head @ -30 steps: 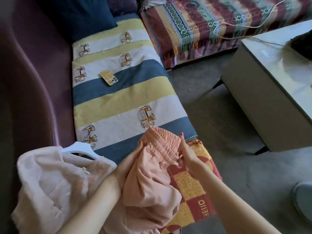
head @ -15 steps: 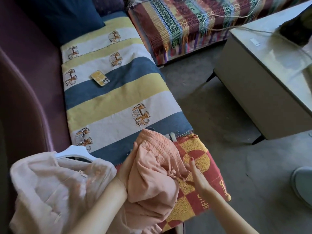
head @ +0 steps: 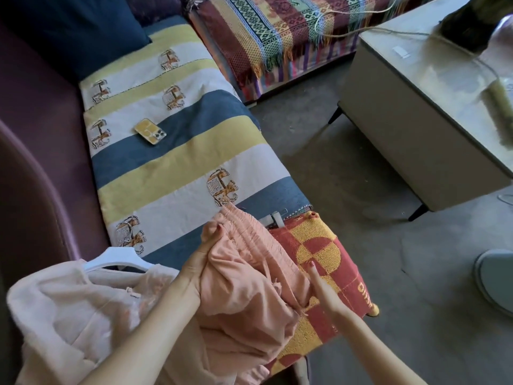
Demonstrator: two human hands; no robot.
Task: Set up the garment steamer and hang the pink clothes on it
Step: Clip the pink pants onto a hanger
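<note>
Hands at work over the sofa: my left hand (head: 202, 262) grips the pink shorts (head: 249, 295) by the waistband, my right hand (head: 323, 290) reaches under them, fingers straight.

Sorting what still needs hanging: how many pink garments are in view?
2. The pale pink top lies at lower left on a white hanger; the left hand grips the salmon-pink shorts. More may be hidden underneath.

home living room | purple sofa (head: 36, 168) | coffee table (head: 416, 112) | carpet (head: 374, 273)
</note>
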